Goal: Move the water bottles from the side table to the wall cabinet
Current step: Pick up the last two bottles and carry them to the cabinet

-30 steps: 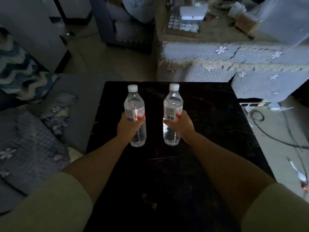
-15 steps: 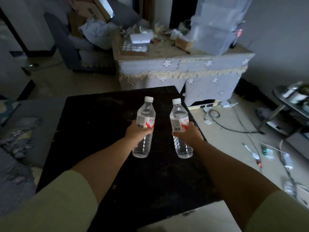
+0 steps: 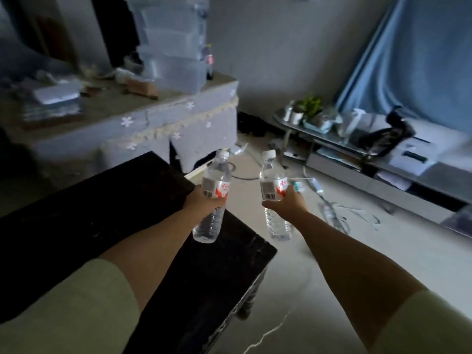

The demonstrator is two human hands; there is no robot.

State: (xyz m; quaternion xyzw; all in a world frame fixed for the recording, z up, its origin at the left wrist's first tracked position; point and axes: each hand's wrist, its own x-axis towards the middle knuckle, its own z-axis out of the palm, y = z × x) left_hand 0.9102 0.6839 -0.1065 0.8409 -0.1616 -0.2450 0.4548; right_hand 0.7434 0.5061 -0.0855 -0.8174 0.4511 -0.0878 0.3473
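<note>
I hold two clear water bottles with white caps and red-and-white labels, both upright in the air. My left hand (image 3: 204,204) grips the left bottle (image 3: 213,195) around its middle, above the right edge of the black side table (image 3: 102,213). My right hand (image 3: 287,204) grips the right bottle (image 3: 274,190) the same way, out over the pale floor past the table's corner. No wall cabinet can be made out for certain in this view.
A cloth-covered table (image 3: 143,121) with clutter and stacked clear plastic boxes (image 3: 173,44) stands behind the side table. At the right a low glass TV stand (image 3: 357,146) carries plants and devices before a blue curtain (image 3: 413,62). Cables and small litter (image 3: 332,213) lie on the floor.
The view has swung to the right. Both bottles have been carried rightward off the black table's middle; the right one now hangs over the floor.
</note>
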